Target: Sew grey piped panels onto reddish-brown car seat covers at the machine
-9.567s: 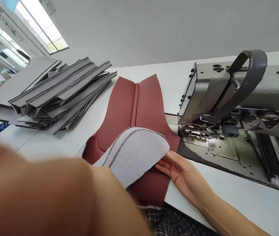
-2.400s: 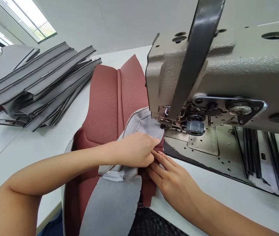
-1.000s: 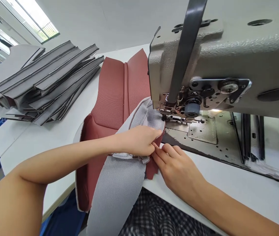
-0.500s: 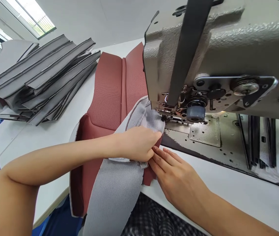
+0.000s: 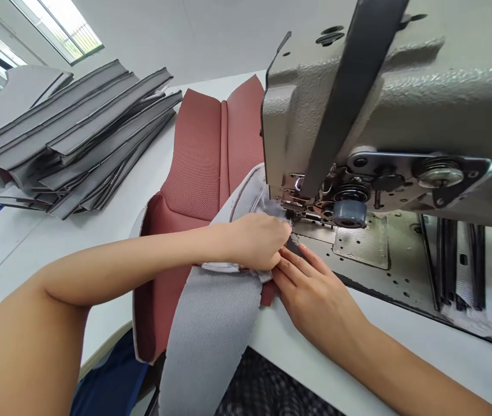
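A red perforated cover piece (image 5: 194, 156), leather-like with a raised centre seam, lies left of the sewing machine (image 5: 384, 115). Grey mesh fabric (image 5: 217, 323) lies over its near part, and one edge runs up to the presser foot (image 5: 291, 211). My left hand (image 5: 254, 240) is closed on the grey fabric just short of the foot, its fingertips partly hidden. Beside it, my right hand (image 5: 315, 294) lies with fingers stretched out, the tips at the fabric edge under my left hand. The needle point cannot be made out.
A stack of grey panels with dark edges (image 5: 85, 138) sits on the white table (image 5: 25, 242) at the left. Dark strips (image 5: 447, 260) stand right of the metal bed plate (image 5: 361, 240). A dark belt (image 5: 354, 86) crosses the machine head.
Both hands have moved slightly forward with the grey fabric, closer to the presser foot. The view has shifted a little, and less of the red piece shows beside my right fingers.
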`<action>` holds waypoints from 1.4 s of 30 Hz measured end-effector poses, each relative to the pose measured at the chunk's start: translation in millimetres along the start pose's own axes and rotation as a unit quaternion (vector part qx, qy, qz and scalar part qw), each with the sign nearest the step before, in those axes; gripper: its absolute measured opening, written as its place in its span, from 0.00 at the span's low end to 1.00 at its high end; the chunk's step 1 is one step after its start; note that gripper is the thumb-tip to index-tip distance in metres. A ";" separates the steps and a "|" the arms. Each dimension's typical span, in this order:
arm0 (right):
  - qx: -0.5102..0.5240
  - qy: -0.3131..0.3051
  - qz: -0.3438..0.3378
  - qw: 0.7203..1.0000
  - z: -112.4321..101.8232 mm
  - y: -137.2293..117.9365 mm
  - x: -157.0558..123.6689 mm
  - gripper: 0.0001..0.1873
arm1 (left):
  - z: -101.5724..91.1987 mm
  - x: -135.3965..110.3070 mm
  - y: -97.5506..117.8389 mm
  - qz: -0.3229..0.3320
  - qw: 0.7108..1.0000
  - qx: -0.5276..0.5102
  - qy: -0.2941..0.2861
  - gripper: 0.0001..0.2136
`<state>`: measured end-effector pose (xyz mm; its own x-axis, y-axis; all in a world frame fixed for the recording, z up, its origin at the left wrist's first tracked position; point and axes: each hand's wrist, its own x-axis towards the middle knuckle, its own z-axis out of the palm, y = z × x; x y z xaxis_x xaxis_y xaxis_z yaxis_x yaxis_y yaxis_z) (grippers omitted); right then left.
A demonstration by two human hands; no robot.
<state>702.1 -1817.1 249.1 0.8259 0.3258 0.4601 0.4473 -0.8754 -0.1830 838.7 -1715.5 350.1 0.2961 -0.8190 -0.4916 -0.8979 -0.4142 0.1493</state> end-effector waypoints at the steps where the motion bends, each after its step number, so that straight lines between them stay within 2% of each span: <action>1: -0.004 -0.002 0.002 1.000 0.3 1.7 0.2 0.18 | -1.6 0.9 -1.7 0.002 1.000 -0.008 0.003 0.09; 4: -0.018 -0.001 -0.002 1.000 -0.2 3.6 -1.4 0.19 | -6.2 1.0 -5.7 0.010 0.999 -0.032 0.001 0.08; 8: -0.003 0.030 -0.030 0.999 -2.9 0.4 -6.0 0.17 | -10.8 -2.4 -6.5 0.019 0.998 -0.051 -0.022 0.07; 13: 0.007 0.024 -0.019 0.999 -3.2 -0.4 -4.9 0.16 | -8.2 -4.2 -5.7 0.025 0.998 -0.055 -0.031 0.06; 19: 0.028 0.026 0.010 0.999 -1.9 8.7 -1.3 0.13 | 10.8 -4.5 0.1 -0.011 0.995 -0.072 0.065 0.09; 23: 0.112 0.016 0.049 0.992 -6.4 15.3 -0.4 0.13 | 18.7 -8.8 0.3 -0.007 0.989 -0.057 0.133 0.12; 27: 0.205 -0.038 0.089 0.974 -13.0 18.3 12.6 0.13 | 4.7 -16.8 3.1 -0.013 0.982 -0.016 0.187 0.12; 31: 0.221 -0.104 0.073 0.967 -15.1 9.1 29.3 0.20 | -7.1 -19.5 13.8 -0.020 0.980 0.067 0.186 0.11; 34: 0.264 -0.131 0.016 0.956 -16.3 -5.6 29.6 0.21 | 7.8 -18.7 17.5 -0.072 0.971 0.076 0.214 0.10; 36: 0.293 -0.150 -0.044 0.943 -17.3 -15.2 23.3 0.24 | 27.8 -19.4 17.9 -0.118 0.965 0.061 0.226 0.10; 38: 0.287 -0.150 -0.082 0.943 -17.2 -20.9 13.6 0.23 | 49.2 -21.4 19.3 -0.162 0.956 0.030 0.244 0.11; 42: 0.146 -0.043 -0.058 0.987 -13.5 -15.6 -6.4 0.19 | 77.3 -26.5 24.3 -0.203 0.923 -0.060 0.320 0.13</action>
<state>685.3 -1810.3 260.8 0.7842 0.4570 0.4198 0.6093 -0.6952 -0.3814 783.9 -1673.1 300.5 0.7669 -0.6375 0.0744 -0.6392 -0.7482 0.1779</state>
